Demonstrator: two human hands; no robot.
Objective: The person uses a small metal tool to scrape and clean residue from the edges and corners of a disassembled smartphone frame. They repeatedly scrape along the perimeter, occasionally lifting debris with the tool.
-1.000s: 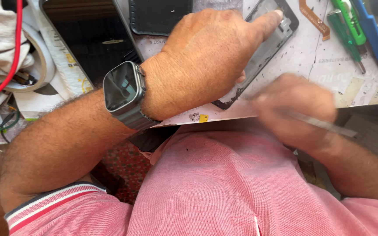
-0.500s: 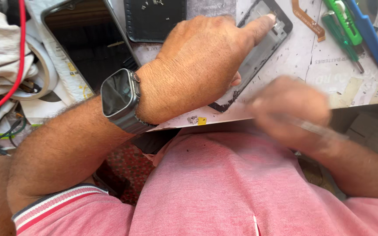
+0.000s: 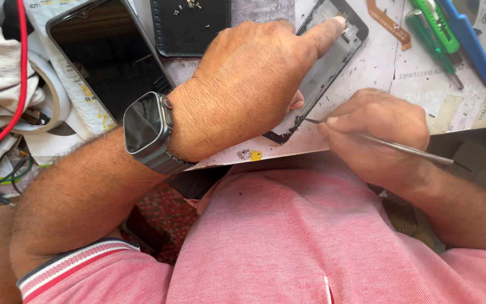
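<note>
Head view of phone repair on a white bench (image 3: 378, 67). The left hand (image 3: 248, 84), a dark smartwatch (image 3: 144, 125) on its wrist, lies over a stripped phone frame (image 3: 333, 62), the index finger stretched out and pressing its far end while the other fingers curl loosely on it; this hand's grip encloses nothing. The right hand (image 3: 375, 138) is closed in a pinch on a thin metal probe (image 3: 400, 147), whose tip touches the frame's near corner, at the bench edge. A second phone (image 3: 97, 56) with a dark screen lies to the left, beside a black back cover (image 3: 189, 28) carrying small screws. Green and blue screwdrivers (image 3: 451, 31) and an orange flex cable (image 3: 389, 22) lie at upper right.
</note>
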